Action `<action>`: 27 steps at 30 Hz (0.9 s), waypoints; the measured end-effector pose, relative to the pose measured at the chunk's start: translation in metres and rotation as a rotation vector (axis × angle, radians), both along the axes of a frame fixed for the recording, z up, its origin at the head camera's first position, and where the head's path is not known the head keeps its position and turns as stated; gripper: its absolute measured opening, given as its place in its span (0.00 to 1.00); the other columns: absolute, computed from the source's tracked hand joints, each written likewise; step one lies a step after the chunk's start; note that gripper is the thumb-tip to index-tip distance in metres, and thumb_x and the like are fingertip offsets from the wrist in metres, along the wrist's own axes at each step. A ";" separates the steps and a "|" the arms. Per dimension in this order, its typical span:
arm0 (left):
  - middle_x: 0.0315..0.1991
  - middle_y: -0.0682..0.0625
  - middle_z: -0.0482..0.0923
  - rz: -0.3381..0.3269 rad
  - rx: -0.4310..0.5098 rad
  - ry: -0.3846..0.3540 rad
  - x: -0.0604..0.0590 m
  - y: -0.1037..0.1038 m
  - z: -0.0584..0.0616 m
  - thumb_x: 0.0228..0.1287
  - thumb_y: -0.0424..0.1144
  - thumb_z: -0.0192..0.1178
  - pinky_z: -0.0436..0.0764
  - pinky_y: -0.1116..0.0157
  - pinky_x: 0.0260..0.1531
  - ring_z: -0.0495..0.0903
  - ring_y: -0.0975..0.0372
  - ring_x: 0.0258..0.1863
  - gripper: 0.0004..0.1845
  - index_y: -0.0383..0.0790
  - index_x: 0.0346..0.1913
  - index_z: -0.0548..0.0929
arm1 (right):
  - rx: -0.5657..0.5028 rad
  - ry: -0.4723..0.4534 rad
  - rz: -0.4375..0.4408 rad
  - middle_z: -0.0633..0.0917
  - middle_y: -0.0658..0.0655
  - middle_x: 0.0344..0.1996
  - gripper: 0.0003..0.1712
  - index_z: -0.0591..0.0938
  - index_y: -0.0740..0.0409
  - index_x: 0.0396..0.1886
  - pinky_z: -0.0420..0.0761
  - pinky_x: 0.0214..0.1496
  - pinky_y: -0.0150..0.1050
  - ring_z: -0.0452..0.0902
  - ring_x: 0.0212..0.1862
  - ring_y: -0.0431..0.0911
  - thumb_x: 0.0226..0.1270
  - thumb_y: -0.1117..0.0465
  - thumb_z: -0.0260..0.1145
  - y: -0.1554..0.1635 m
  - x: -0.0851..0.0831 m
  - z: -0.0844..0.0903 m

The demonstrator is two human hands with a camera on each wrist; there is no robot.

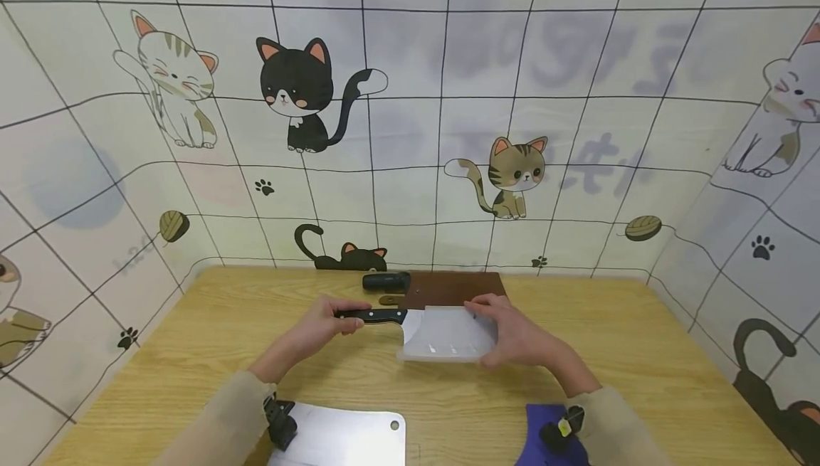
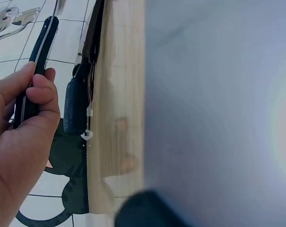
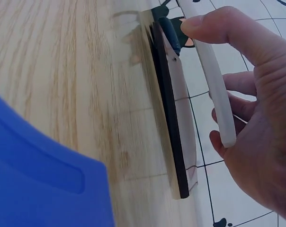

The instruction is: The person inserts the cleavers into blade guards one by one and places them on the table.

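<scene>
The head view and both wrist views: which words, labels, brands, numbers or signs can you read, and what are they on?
Nothing can be read for certain.
Wall covering: faint letter-like marks at upper right and lower left, too blurred to read.
Knife, white cover on its blade, metal sheet, blue piece: no lettering that I can make out.
</scene>
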State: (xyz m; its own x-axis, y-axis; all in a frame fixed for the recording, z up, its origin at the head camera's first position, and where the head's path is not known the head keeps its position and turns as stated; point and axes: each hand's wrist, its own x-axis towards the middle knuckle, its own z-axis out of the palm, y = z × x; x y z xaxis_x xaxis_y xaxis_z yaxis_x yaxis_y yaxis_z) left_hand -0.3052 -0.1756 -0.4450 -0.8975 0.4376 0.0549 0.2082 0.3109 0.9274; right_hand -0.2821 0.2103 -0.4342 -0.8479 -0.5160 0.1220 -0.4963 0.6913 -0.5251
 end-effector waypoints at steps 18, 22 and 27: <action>0.53 0.42 0.83 -0.107 -0.057 -0.091 0.008 -0.008 0.003 0.67 0.31 0.66 0.80 0.62 0.49 0.79 0.57 0.47 0.20 0.30 0.60 0.83 | 0.052 0.022 0.068 0.72 0.64 0.65 0.56 0.73 0.67 0.71 0.75 0.58 0.51 0.67 0.62 0.58 0.39 0.52 0.81 0.007 0.010 -0.003; 0.54 0.42 0.82 -0.119 -0.088 -0.078 0.007 -0.012 0.004 0.67 0.31 0.65 0.79 0.59 0.54 0.79 0.54 0.52 0.22 0.27 0.62 0.80 | 0.066 0.029 0.067 0.72 0.63 0.65 0.56 0.74 0.67 0.71 0.74 0.59 0.52 0.66 0.63 0.59 0.38 0.52 0.82 0.006 0.009 -0.005; 0.57 0.39 0.80 -0.123 -0.079 -0.077 0.008 -0.016 0.004 0.68 0.31 0.63 0.78 0.55 0.56 0.78 0.51 0.56 0.23 0.25 0.64 0.77 | 0.105 -0.003 0.053 0.72 0.62 0.66 0.56 0.73 0.67 0.72 0.74 0.60 0.54 0.65 0.65 0.58 0.40 0.51 0.82 0.008 0.008 -0.010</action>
